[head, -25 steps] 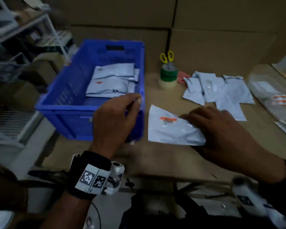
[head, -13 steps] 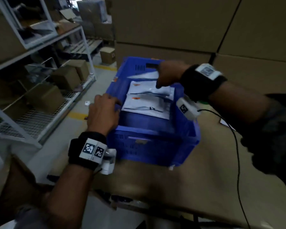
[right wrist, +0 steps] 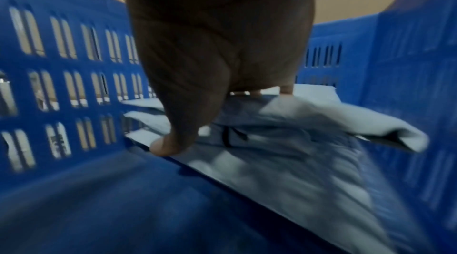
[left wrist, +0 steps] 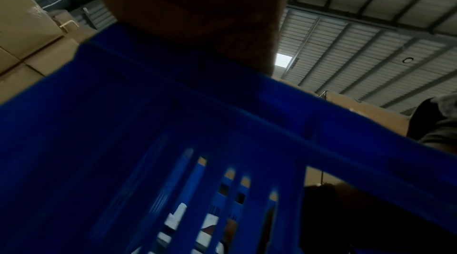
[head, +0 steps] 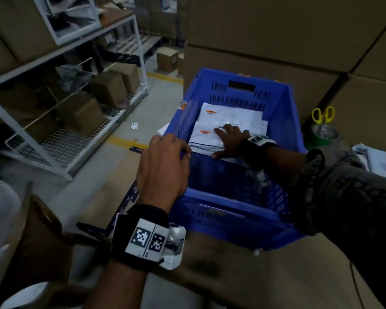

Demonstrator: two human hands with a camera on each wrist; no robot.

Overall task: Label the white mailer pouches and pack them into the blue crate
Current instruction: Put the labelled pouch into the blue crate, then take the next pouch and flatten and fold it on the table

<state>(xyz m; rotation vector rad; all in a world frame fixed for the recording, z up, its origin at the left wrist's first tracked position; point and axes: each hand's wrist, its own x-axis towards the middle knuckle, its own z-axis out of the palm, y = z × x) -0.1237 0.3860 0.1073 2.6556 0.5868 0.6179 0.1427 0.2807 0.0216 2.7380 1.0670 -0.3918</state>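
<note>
1. Right hand (head: 228, 139) is inside the blue crate (head: 294, 121), palm down, fingers straight and spread, pressing flat on the top white mailer pouch (head: 206, 136). Nothing is pinched. In the right wrist view the thumb tip (right wrist: 170, 147) touches the near edge of the pouch stack (right wrist: 272, 160).
2. Change: 1.0 s ago this hand held a labelled pouch on the table, right of the crate. 0.5 s ago it was over the crate's far end. Now that pouch lies in the crate with the hand on top of it.
3. The top pouch shows an orange label (head: 203, 131); the pouch behind it, toward the crate's far wall, shows 1 as well (head: 210, 111). The stack fills the far half of the crate; the near half of the floor is bare blue.
4. Left hand (head: 163, 166) has its fingers curled over the crate's left rim, gripping it as it did 0.5 s ago. The left wrist view shows only the crate wall (left wrist: 173, 141) close up, with pouches glimpsed through the slots.
5. Judgement: 1 more pouch is packed; this press appears to settle the stack flat.
6. More pouches (head: 379, 159) lie on the table at the right edge of the view, beyond the yellow scissors (head: 323, 114) and tape rolls (head: 324, 136). Whether they carry labels cannot be told, so the task is probably not finished.
</note>
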